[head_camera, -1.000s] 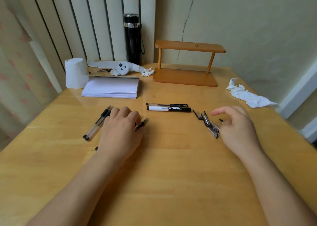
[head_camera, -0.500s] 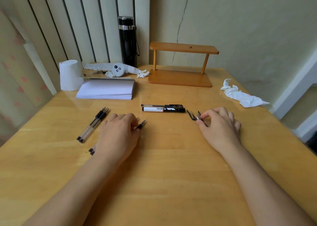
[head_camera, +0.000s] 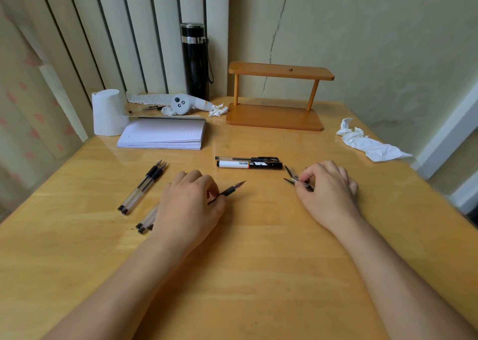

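My left hand (head_camera: 188, 208) pinches an uncapped black gel pen (head_camera: 230, 190) whose tip points up and to the right, while more clear-barrelled pens (head_camera: 147, 219) lie partly hidden under that hand. My right hand (head_camera: 327, 191) pinches one pen cap (head_camera: 297, 180) from a small cluster of black caps lying on the wooden table (head_camera: 258, 249). Two uncapped pens (head_camera: 142, 187) lie side by side to the left. A capped pen (head_camera: 247, 158) and a white-and-black marker (head_camera: 249, 164) lie between the hands, further back.
At the back stand a small wooden shelf (head_camera: 279, 99), a black flask (head_camera: 195, 60), a paper roll (head_camera: 107, 112) and an open notebook (head_camera: 163, 134). A white toy (head_camera: 181, 104) and crumpled tissues (head_camera: 370, 143) lie near the edges. The wall is close on the right.
My left hand has picked one pen up from under its palm, and the tip now sticks out to the right. My right hand closed in on the caps and pinched one.
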